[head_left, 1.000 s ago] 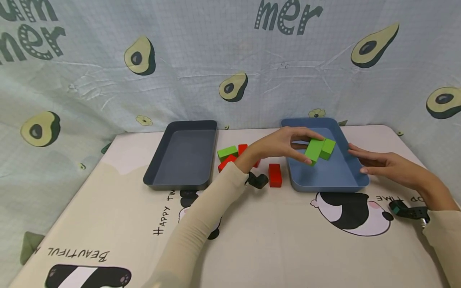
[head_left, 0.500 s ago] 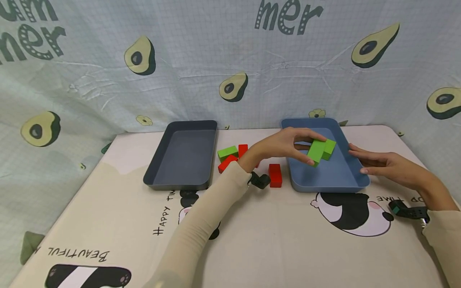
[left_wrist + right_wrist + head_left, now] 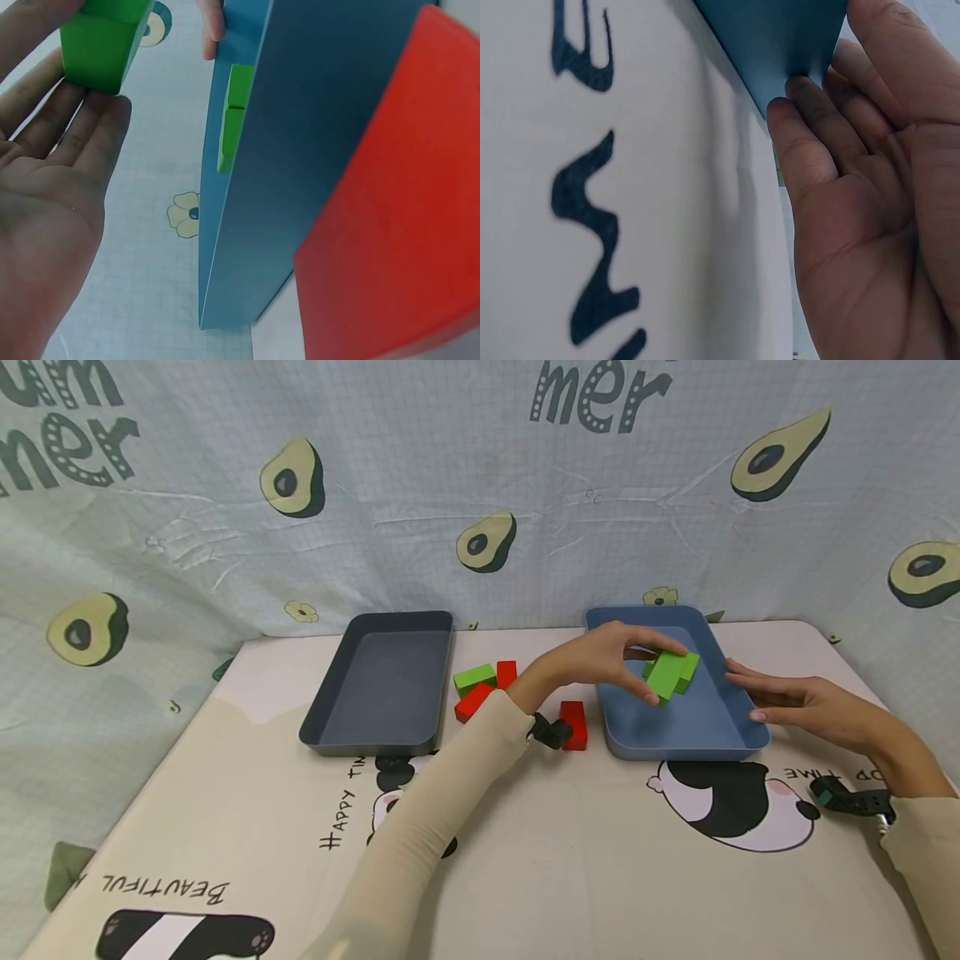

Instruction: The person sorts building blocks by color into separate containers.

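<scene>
My left hand (image 3: 592, 660) pinches a bright green block (image 3: 666, 674) between thumb and fingers, over the blue tray (image 3: 682, 754). In the left wrist view, the held block (image 3: 101, 52) shows apart from the tray, above its wall. Green blocks (image 3: 688, 668) lie inside the tray, partly hidden behind the held one; two of them (image 3: 235, 120) peek over the wall in the left wrist view. At the tray's right side is my right hand (image 3: 817, 710), its fingers extended and fingertips at the outer wall. The right wrist view shows those fingertips (image 3: 802, 86) against the blue wall.
A dark grey tray (image 3: 375, 749) stands on the left of the table. Between the trays lie a green block (image 3: 474, 678) and red blocks (image 3: 474, 702), partly behind my left forearm. One red block (image 3: 574, 727) sits close to the blue tray's left side, beside my wrist camera.
My left hand has shifted slightly to the right with the green block. More green now shows behind its left edge. The right hand stays in place at the tray.
</scene>
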`<state>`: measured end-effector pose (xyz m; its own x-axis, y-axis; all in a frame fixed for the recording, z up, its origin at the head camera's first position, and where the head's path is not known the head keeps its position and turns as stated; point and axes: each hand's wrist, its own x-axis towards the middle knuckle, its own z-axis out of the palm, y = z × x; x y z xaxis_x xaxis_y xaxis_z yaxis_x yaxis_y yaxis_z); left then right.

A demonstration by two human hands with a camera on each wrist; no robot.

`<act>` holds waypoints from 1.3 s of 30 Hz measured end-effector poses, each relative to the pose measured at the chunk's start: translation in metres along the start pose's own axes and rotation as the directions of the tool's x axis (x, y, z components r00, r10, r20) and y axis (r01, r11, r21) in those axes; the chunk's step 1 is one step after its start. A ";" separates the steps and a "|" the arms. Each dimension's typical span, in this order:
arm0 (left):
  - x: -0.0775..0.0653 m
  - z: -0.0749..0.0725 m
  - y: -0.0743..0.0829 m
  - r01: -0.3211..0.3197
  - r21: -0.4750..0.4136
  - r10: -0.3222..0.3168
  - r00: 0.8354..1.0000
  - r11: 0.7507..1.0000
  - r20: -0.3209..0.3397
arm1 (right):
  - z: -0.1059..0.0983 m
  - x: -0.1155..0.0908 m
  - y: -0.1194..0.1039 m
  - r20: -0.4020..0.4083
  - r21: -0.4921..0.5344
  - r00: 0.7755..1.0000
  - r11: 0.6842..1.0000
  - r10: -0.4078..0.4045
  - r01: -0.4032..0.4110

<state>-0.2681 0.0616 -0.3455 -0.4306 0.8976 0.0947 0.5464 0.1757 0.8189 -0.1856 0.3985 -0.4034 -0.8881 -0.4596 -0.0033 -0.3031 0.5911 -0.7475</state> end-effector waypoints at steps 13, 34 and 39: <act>0.020 -0.002 -0.003 0.021 -0.050 -0.018 0.998 0.999 0.061 | -0.003 0.002 0.001 -0.008 -0.049 0.999 0.998 0.040 -0.040; 0.049 0.006 -0.001 0.075 -0.193 -0.043 0.986 0.978 0.163 | -0.003 0.004 0.001 0.020 -0.046 1.000 0.999 0.014 -0.013; 0.053 0.009 -0.003 0.108 -0.238 -0.065 0.981 0.965 0.181 | -0.003 0.003 0.000 0.013 -0.034 1.000 0.999 0.011 -0.011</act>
<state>-0.2863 0.1121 -0.3484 -0.3276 0.9427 -0.0630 0.3100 0.1702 0.9354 -0.1893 0.3990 -0.4018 -0.8868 -0.4617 -0.0203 -0.3052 0.6180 -0.7245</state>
